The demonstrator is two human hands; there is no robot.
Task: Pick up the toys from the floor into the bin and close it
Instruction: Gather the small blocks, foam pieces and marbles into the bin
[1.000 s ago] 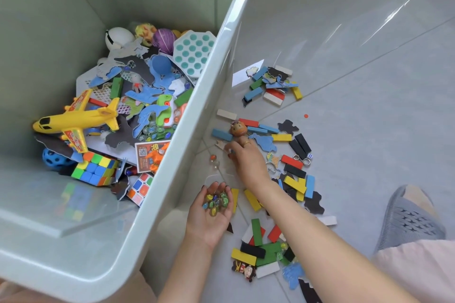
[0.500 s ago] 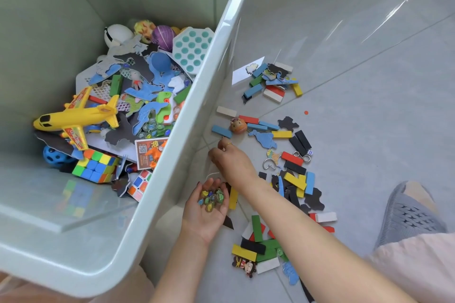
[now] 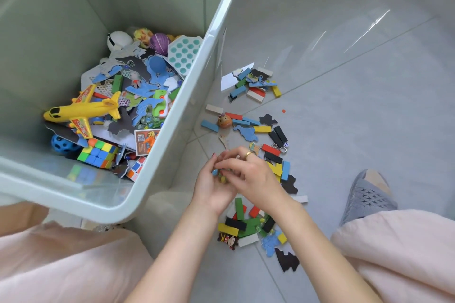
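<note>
Fingers (image 3: pixel 230 163) of the right hand (image 3: pixel 251 174) pinch down into the cupped left hand (image 3: pixel 214 186), which holds a clutch of marbles (image 3: pixel 218 173) just beside the bin (image 3: pixel 189 108). They look small, hard and slick, likely to roll off, so best kept in a closed palm. Wooden blocks (image 3: pixel 275 152) and puzzle pieces (image 3: pixel 246 131) lie on the floor (image 3: pixel 344 130) beyond the bin's wall.

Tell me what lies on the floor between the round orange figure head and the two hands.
Head view: a tan puzzle scrap on otherwise bare grey tile.
</note>
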